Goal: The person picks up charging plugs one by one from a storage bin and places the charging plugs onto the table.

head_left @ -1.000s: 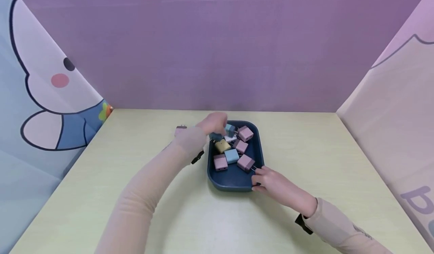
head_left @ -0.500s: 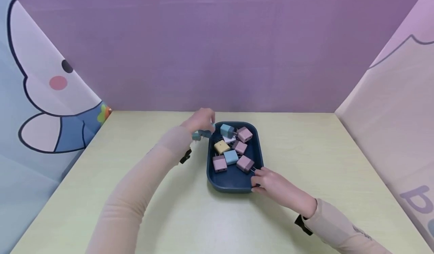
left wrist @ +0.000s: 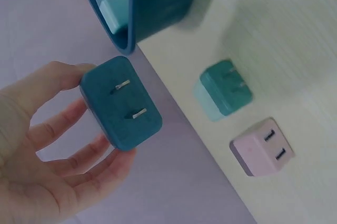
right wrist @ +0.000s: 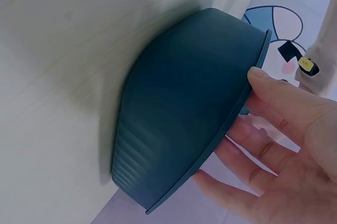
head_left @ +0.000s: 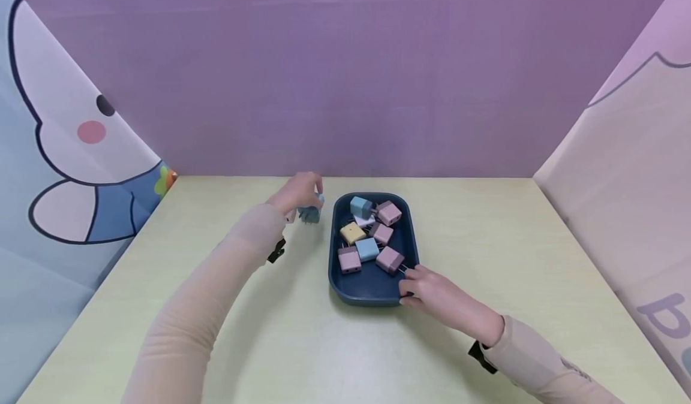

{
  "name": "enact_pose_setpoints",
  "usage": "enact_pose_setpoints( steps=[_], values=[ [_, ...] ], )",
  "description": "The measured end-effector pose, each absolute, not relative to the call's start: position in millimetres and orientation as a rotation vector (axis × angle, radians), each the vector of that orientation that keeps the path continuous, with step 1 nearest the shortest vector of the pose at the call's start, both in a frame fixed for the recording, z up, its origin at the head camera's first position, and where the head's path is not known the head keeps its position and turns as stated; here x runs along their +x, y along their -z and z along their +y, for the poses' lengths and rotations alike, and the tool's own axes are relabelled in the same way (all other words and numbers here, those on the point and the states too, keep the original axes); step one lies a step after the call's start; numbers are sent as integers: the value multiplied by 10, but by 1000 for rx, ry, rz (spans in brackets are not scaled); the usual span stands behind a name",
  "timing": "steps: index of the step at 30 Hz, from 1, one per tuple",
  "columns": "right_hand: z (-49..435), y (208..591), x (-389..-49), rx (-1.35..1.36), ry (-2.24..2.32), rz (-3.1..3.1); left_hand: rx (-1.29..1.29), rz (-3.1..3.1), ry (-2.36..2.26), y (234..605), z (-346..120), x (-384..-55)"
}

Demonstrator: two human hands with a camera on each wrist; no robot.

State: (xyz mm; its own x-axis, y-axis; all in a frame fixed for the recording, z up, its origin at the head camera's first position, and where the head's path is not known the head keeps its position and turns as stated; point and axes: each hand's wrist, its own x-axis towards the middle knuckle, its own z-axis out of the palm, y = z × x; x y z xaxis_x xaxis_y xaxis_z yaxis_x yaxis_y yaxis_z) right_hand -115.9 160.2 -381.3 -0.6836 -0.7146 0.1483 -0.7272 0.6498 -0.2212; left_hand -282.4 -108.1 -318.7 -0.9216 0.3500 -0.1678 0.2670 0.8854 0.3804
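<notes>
My left hand [head_left: 297, 193] is off the tray's far left side, over the table. Between thumb and fingers it holds a two-prong charger plug [left wrist: 121, 103] in dark teal, prongs facing the wrist camera. Close by on the table lie a two-tone teal charger plug [left wrist: 226, 87] and a pink charger plug [left wrist: 258, 148] with two USB slots; both are partly hidden by the hand in the head view. At the near right corner of the dark blue tray [head_left: 369, 287], my right hand [head_left: 437, 290] grips the rim, thumb and fingers at its edge.
Inside the tray lie several charger plugs: pink ones such as the front pink plug [head_left: 390, 260], light blue ones such as the middle blue plug [head_left: 367, 249], a yellow plug [head_left: 352, 232] and a white one. A purple wall [head_left: 345, 92] rises behind the table [head_left: 486, 236].
My left hand has moved left from over the tray's far left part to the table beside it, carrying the teal charger plug. My right hand keeps its grip on the tray rim.
</notes>
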Motion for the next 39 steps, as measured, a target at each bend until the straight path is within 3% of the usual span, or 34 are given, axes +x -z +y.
enact_pose_setpoints(
  steps=[39],
  values=[
    [1598, 3810, -1120, 1190, -427, -2841, 262, 2954, -570, 3563, -1814, -2930]
  ],
)
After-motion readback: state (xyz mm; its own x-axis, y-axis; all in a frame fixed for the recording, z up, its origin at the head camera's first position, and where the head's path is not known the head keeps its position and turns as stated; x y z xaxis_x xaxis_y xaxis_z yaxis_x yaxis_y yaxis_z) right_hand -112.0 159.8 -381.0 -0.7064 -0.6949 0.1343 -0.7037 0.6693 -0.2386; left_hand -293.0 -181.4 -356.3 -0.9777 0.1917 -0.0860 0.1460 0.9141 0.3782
